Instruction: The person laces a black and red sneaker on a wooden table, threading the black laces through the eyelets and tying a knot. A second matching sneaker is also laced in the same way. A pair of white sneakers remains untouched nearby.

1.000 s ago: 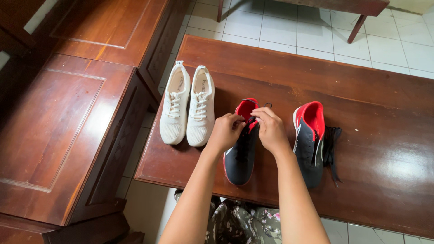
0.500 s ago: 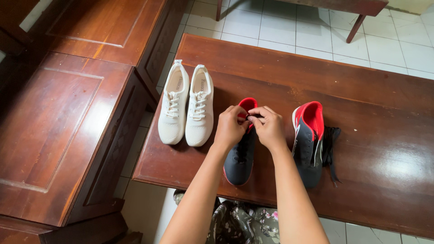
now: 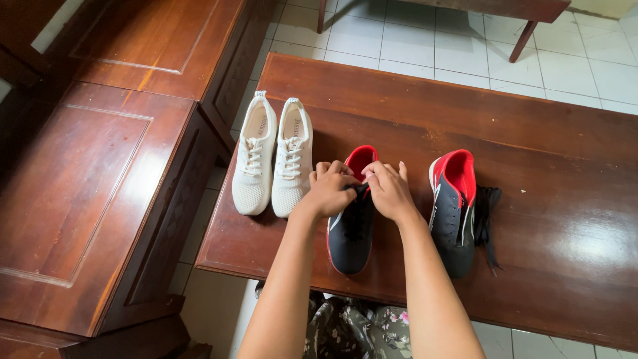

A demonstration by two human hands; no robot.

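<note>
The long, glossy reddish-brown wooden table point(image 3: 531, 133) runs across in front of me, standing on a floor of pale square tiles point(image 3: 465, 40), with a dark carved wooden cabinet point(image 3: 100, 166) close along its left end. On the left part of the table a pair of white mesh lace-up sneakers point(image 3: 272, 156) sits side by side, touching, toes toward me. Just right of them, near the front edge, lies the black sports shoe with a red lining and red sole edge point(image 3: 352, 229), toe pointing at me; this is the one I am working on. Its matching black-and-red shoe point(image 3: 453, 213) stands apart to the right, also toe toward me, and a loose black shoelace point(image 3: 488, 213) lies bunched against that shoe's right side. My left hand point(image 3: 329, 189) is curled over the top of the nearer shoe, fingers closed around the black lace point(image 3: 359, 189) at the shoe's throat. My right hand point(image 3: 387, 189) meets it from the other side, thumb and forefinger pinched on the same lace, the other fingers lifted slightly. Both hands are almost touching above the tongue. Below the table edge, my flower-patterned dark trousers point(image 3: 359, 329) show.
</note>
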